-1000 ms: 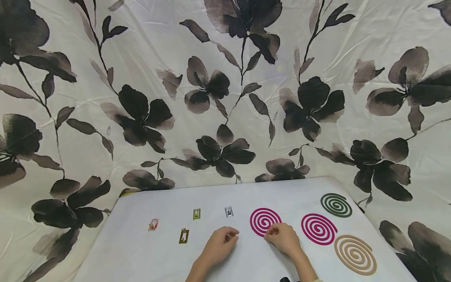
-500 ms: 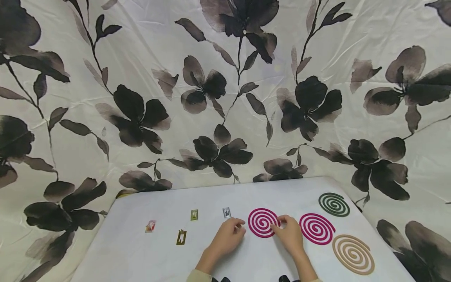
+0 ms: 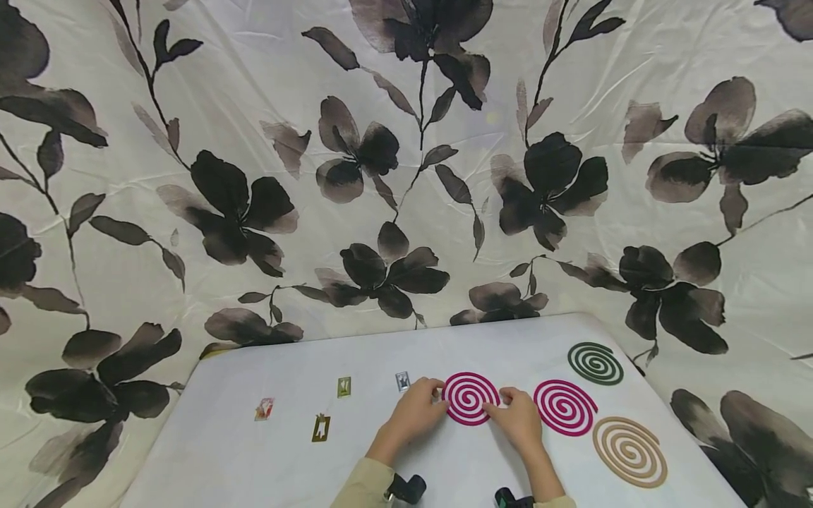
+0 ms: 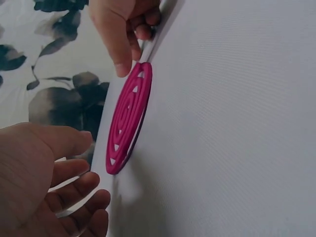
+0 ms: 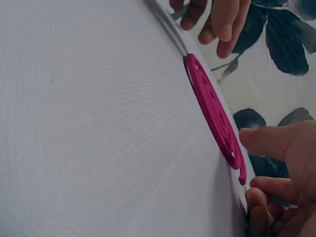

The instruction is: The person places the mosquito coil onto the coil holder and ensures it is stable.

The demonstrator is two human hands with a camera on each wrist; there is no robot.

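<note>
A magenta mosquito coil (image 3: 471,399) lies on the white table between my two hands, seen nearly edge-on in both wrist views. My left hand (image 3: 417,409) is at the coil's left edge; in the left wrist view its thumb and fingers are spread apart, a little short of the rim. On the opposite side is my right hand (image 3: 517,420), whose thumb overlaps the coil's right part in the head view. In the right wrist view that thumb (image 5: 254,139) is right at the rim, with the other fingers lower down, near the coil's outer end.
To the right lie another magenta coil (image 3: 565,408), a green coil (image 3: 595,364) and a tan coil (image 3: 630,452). Small flat metal pieces, one silver (image 3: 403,382), one yellow-green (image 3: 344,387), one gold (image 3: 321,427) and one reddish (image 3: 264,409), lie leftward. Floral cloth (image 3: 381,176) hangs behind.
My left hand has moved up and right to the coil's left edge. My right hand has shifted from the coil's lower right to its right side, thumb and finger spreading. The coil stays put.
</note>
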